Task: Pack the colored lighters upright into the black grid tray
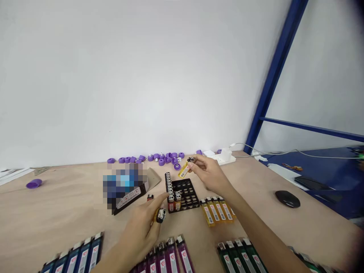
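My right hand pinches a yellow lighter by its metal top, above the back of a black slotted tray. Closed around another lighter, its metal top showing and most of its body hidden, is my left hand. The left index fingertip reaches the tray's left side, at a column of upright lighters. An orange lighter stands in the column beside it. Right of the tray, several yellow lighters lie side by side.
Purple lighters, green lighters and blue lighters lie in front. A box, partly blurred, stands left of the tray. Purple caps line the wall. A power strip and a black mouse are on the right.
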